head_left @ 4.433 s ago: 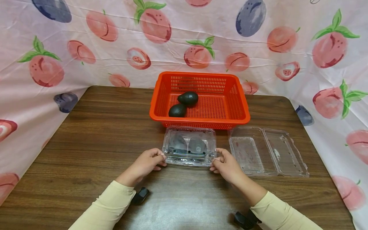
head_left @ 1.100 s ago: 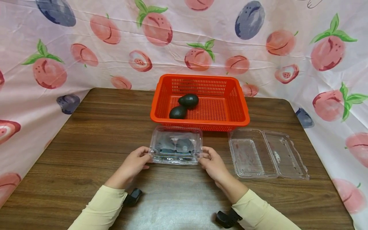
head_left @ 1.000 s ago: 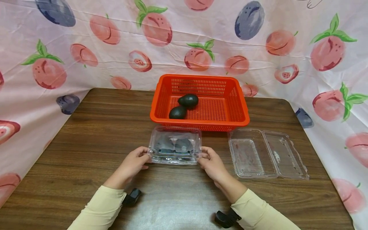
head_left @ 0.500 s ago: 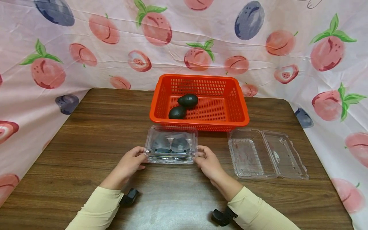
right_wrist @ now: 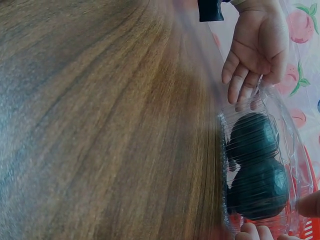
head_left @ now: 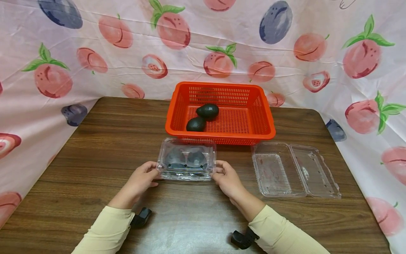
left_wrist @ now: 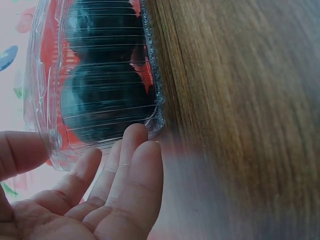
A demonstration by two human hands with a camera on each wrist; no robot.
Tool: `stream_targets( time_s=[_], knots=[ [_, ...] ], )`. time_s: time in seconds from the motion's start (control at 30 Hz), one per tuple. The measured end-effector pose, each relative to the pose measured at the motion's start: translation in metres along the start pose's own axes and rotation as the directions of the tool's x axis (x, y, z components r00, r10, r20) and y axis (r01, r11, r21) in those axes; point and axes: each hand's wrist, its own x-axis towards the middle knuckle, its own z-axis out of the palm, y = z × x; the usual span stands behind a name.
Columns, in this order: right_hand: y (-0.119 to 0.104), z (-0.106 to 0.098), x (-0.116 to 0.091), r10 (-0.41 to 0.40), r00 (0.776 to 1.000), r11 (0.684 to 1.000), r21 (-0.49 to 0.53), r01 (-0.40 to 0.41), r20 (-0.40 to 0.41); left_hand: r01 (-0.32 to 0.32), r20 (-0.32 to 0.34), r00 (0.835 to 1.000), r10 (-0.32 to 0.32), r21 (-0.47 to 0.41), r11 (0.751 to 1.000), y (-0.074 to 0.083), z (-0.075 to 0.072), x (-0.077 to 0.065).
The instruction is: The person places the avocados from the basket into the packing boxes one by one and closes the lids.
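Note:
A closed clear plastic clamshell container (head_left: 186, 172) stands on the table just in front of the red basket. Two dark avocados (left_wrist: 102, 102) show through its ribbed wall. At its left end, my left hand (head_left: 139, 181) pinches the rim, the thumb on top and the fingers under it. My right hand (head_left: 229, 180) holds the opposite end the same way. Only the fingertips and thumb of that hand appear in the right wrist view, at the lower right edge. Two more avocados (head_left: 207, 111) lie in the left part of the red basket (head_left: 253, 134).
An open clear clamshell (head_left: 273, 173) with its lid (head_left: 314, 171) folded out lies to the right on the brown wooden table (head_left: 95, 148). A fruit-print cloth (head_left: 234, 21) hangs behind and at both sides.
Both hands have moved left together with the closed clamshell, which has shifted left along the basket's front. The open clamshell, the basket and the avocados in it stay put.

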Motion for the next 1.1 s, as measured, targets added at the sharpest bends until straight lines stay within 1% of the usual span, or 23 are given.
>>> stream_targets(
  time_s=[0.33, 0.43, 0.67, 0.97, 1.1],
  knots=[
    [-0.001, 0.004, 0.001, -0.018, 1.0, 1.0, 0.021, 0.018, 0.01, 0.011, -0.013, 1.0, -0.011, -0.012, 1.0, -0.004, -0.004, 0.0],
    [-0.001, 0.005, 0.002, -0.014, 1.0, 1.0, 0.015, 0.014, 0.015, 0.011, -0.014, 1.0, -0.011, -0.014, 1.0, -0.005, -0.005, 0.0],
    [0.0, 0.007, 0.005, 0.01, 1.0, 1.0, -0.002, -0.01, 0.023, 0.034, -0.018, 0.999, -0.034, -0.007, 0.999, -0.006, -0.007, 0.0],
    [0.001, 0.009, 0.006, 0.002, 1.0, 1.0, -0.005, -0.002, 0.027, 0.024, -0.021, 1.0, -0.024, 0.0, 1.0, -0.009, -0.009, 0.002],
    [0.002, 0.009, 0.006, 0.003, 1.0, 1.0, -0.015, -0.003, 0.031, 0.037, -0.022, 0.999, -0.036, 0.007, 0.999, -0.01, -0.009, 0.001]
  ],
)
